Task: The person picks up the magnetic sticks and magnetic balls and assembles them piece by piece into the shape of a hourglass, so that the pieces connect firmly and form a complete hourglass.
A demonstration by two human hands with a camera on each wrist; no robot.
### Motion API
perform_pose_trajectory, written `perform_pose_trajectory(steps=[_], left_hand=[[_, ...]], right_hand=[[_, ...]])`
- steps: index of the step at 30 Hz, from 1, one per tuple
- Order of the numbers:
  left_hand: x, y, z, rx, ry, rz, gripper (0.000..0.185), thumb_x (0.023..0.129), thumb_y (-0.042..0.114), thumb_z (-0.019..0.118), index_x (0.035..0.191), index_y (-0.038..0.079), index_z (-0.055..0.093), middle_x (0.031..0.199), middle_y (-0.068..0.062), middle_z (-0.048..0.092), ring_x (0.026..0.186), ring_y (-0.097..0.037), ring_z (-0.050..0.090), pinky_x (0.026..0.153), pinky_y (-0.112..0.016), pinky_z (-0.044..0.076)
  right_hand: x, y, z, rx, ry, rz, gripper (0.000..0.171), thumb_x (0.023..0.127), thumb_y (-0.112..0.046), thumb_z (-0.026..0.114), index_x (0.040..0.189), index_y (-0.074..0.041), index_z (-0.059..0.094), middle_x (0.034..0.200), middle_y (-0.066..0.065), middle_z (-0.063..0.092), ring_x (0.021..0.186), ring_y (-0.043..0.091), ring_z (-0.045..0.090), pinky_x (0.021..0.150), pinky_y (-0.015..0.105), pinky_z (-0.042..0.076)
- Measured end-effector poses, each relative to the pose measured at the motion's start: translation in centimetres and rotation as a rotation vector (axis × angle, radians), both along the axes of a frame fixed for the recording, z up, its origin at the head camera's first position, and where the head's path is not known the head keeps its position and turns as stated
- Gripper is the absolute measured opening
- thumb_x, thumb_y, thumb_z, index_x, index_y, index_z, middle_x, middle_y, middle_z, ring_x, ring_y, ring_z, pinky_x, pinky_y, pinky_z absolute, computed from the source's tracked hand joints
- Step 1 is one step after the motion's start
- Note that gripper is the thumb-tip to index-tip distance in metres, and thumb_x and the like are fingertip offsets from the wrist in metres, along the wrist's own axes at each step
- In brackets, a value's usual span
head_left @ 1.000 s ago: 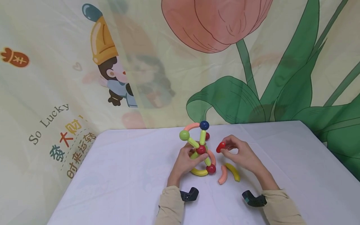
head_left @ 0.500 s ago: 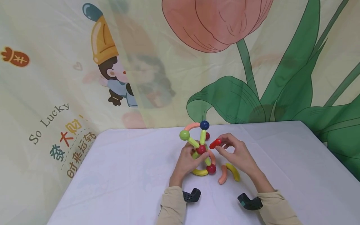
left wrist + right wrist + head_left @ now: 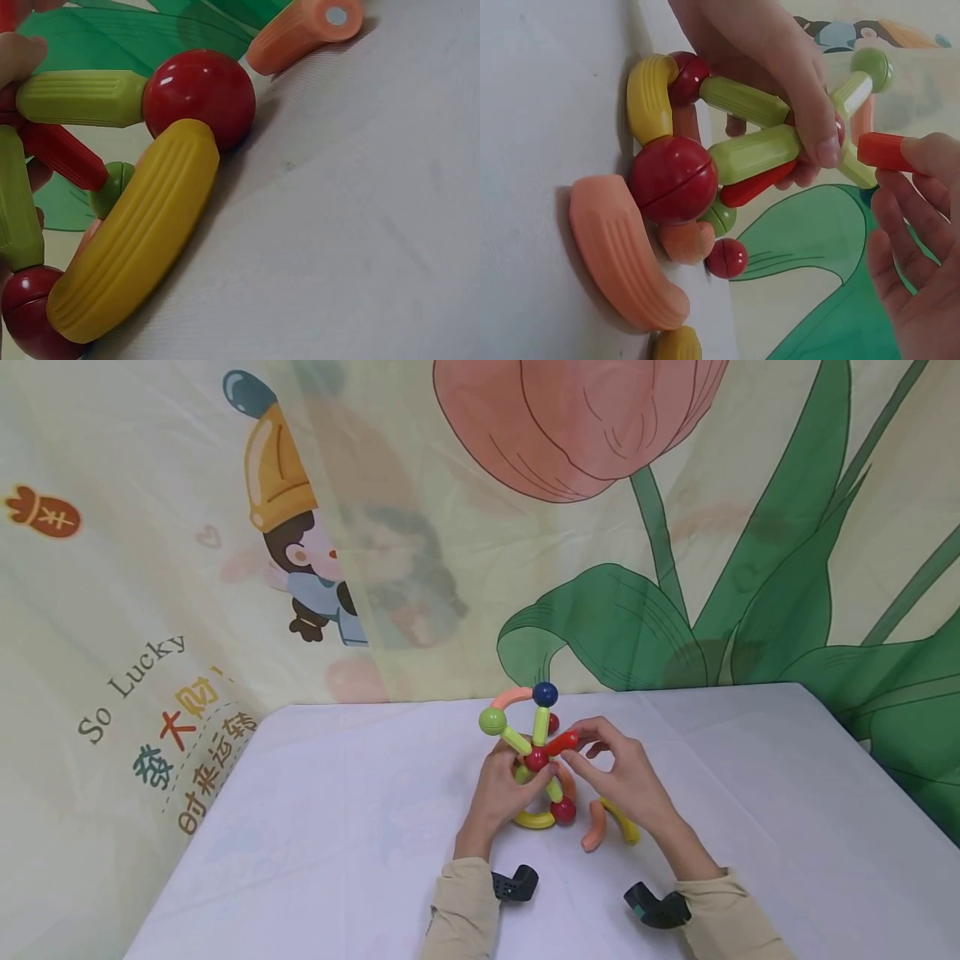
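A toy structure of magnetic sticks and balls stands on the table, with a red ball (image 3: 536, 759) at its middle. My left hand (image 3: 495, 793) grips it around that ball, thumb on the near side. Light green sticks rise to a green ball (image 3: 492, 721) and a dark blue ball (image 3: 545, 694), joined by a curved pink stick (image 3: 513, 696). At the base, a curved yellow stick (image 3: 139, 232) links two red balls. My right hand (image 3: 626, 772) pinches a short red magnetic stick (image 3: 881, 151), its free end right at the middle ball in the head view.
Close to the structure's right side, a loose curved pink stick (image 3: 594, 827) and a curved yellow stick (image 3: 628, 828) lie on the white tablecloth (image 3: 337, 827). Another red ball (image 3: 553, 723) shows behind the structure. A printed curtain (image 3: 420, 527) hangs behind the table.
My right hand has moved left with the red stick, from apart to right at the middle red ball. The left hand keeps its grip and the structure stays in place.
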State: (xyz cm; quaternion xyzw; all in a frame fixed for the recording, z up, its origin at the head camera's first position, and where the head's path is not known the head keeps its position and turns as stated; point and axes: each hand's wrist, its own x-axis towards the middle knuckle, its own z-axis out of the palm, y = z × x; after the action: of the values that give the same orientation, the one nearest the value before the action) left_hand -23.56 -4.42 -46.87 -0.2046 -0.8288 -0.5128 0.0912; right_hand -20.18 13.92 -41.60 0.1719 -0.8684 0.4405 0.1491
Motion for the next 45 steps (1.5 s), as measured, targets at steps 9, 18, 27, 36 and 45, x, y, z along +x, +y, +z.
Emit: perform_pose_trajectory(steps=[9,18,27,36,45], left_hand=[[-0.1,0.1,-0.2,-0.015,0.034,0.016,0.037,0.083,0.041,0.069,0.114,0.024,0.058,0.1,0.006,0.059,0.094,-0.009,0.053,0.078,-0.026,0.048],[0.1,0.3,-0.2,-0.021,0.039,0.052,0.037,0.084,0.043,0.067,0.113,0.023,0.058,0.1,0.005,0.061,0.096,-0.009,0.055,0.08,-0.028,0.048],[0.1,0.5,-0.4,-0.008,0.056,0.051,0.043,0.085,0.047,0.064,0.118,0.02,0.059,0.107,0.003,0.061,0.102,-0.01,0.057,0.085,-0.032,0.05],[0.0,0.6,-0.5,-0.002,0.059,0.053,0.036,0.085,0.041,0.066,0.114,0.023,0.058,0.103,0.003,0.061,0.096,-0.009,0.057,0.081,-0.029,0.05],[0.0,0.5,-0.6,-0.005,0.07,0.055,0.034,0.085,0.038,0.067,0.113,0.022,0.058,0.102,0.004,0.062,0.096,-0.009,0.057,0.08,-0.027,0.05]], right_hand=[[0.0,-0.7,-0.2,0.006,-0.025,0.006,0.038,0.082,-0.016,0.074,0.115,-0.011,0.056,0.104,0.001,0.066,0.094,0.013,0.059,0.077,0.03,0.05],[0.0,-1.0,-0.4,-0.021,-0.049,0.013,0.038,0.082,-0.017,0.073,0.115,-0.011,0.055,0.104,0.001,0.065,0.094,0.013,0.059,0.078,0.031,0.051],[-0.1,-0.8,-0.5,-0.025,-0.063,0.03,0.038,0.082,-0.018,0.073,0.115,-0.013,0.055,0.105,0.0,0.064,0.094,0.014,0.059,0.078,0.031,0.051],[-0.7,0.0,-0.9,-0.029,-0.037,0.054,0.035,0.083,-0.008,0.071,0.114,-0.013,0.056,0.104,-0.001,0.064,0.092,0.012,0.057,0.077,0.029,0.051],[-1.6,0.4,-1.8,-0.03,-0.04,0.032,0.026,0.086,-0.005,0.066,0.109,-0.012,0.058,0.101,-0.001,0.065,0.092,0.012,0.058,0.077,0.03,0.051]])
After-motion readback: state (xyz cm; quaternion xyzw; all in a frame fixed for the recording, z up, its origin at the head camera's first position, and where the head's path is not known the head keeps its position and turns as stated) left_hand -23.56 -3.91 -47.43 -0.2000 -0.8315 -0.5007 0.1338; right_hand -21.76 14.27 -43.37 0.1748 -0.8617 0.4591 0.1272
